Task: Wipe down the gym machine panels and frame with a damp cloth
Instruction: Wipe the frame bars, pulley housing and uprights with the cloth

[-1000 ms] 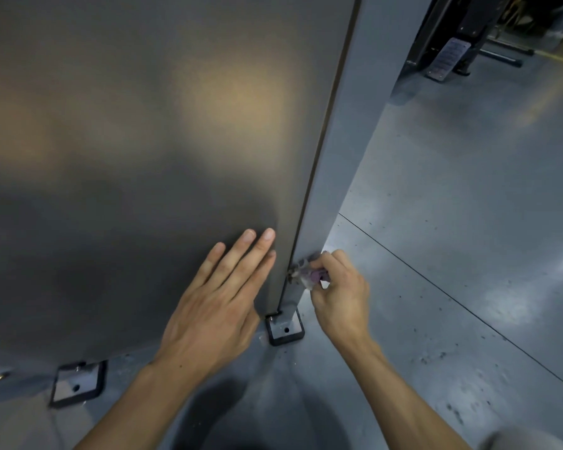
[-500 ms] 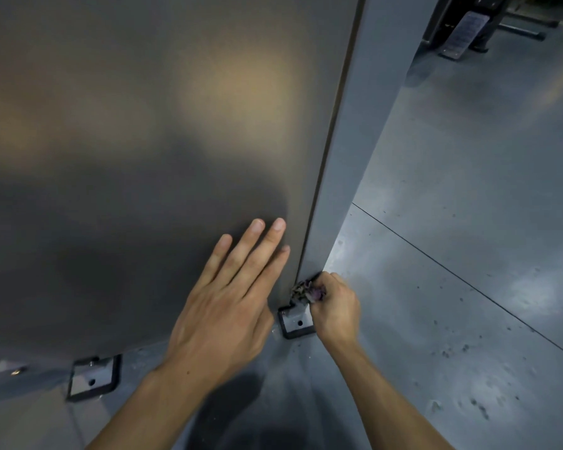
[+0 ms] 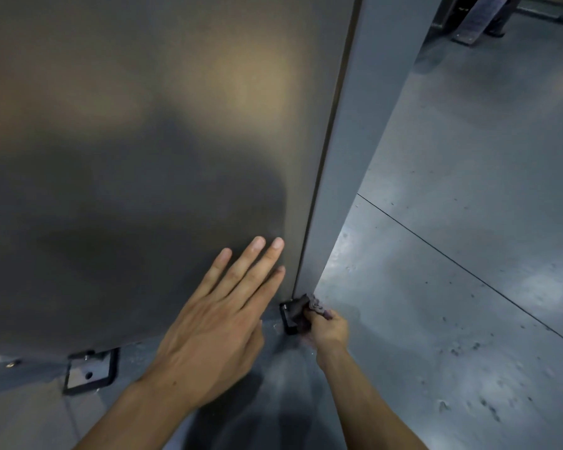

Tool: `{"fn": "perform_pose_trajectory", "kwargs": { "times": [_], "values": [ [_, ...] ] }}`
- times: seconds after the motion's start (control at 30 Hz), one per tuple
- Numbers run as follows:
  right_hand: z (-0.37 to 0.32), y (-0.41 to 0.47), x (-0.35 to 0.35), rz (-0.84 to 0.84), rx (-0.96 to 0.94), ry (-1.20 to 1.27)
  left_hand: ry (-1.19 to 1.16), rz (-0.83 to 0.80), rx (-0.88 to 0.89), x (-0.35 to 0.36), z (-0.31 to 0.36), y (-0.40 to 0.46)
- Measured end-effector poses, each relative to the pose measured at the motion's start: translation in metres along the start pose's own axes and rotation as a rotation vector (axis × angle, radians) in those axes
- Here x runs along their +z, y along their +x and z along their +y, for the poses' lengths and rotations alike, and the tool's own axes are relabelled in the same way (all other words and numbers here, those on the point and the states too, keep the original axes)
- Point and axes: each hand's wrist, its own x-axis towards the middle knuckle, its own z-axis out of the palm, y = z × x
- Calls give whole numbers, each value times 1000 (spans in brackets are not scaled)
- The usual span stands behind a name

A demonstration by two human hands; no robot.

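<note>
At the post's [image 3: 335,177] foot, the right hand [image 3: 327,326] holds the cloth [image 3: 307,308] bunched on the base plate [image 3: 286,316]; the post rises straight above. Left hand [image 3: 221,323] lies flat, fingers straight, on the panel [image 3: 143,157].

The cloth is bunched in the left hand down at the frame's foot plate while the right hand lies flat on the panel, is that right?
Not quite: the hands are swapped. The head view shows the right hand gripping the cloth at the foot plate, while the left hand lies flat on the panel.
</note>
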Motion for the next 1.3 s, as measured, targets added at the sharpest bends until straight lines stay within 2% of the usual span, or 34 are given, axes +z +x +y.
{"fn": "perform_pose_trajectory", "kwargs": {
  "times": [0.1,0.2,0.33,0.47,0.57,0.67,0.8,1.13,1.3],
  "values": [
    [4,0,-4,0,165,87,-1,-31,10,2,-1,-5],
    [1,2,0,-32,175,191,-4,-64,4,6,-3,-11],
    [-9,-2,11,-75,53,282,-8,-83,-7,7,-4,-15],
    [-9,-13,8,-15,-141,308,-17,-74,-7,5,-4,-16],
    [-3,-5,1,27,-216,207,-13,-82,-4,6,-4,-16],
    [11,14,-14,129,-104,43,-23,-102,-16,8,-4,-19],
    [34,29,-21,114,5,-90,-31,-156,-4,16,-8,-22],
    [14,48,-15,148,-349,-627,-95,-349,-62,35,-10,-39],
    [41,46,4,59,-393,-701,-140,-356,-129,31,-14,-43]
  ]
}}
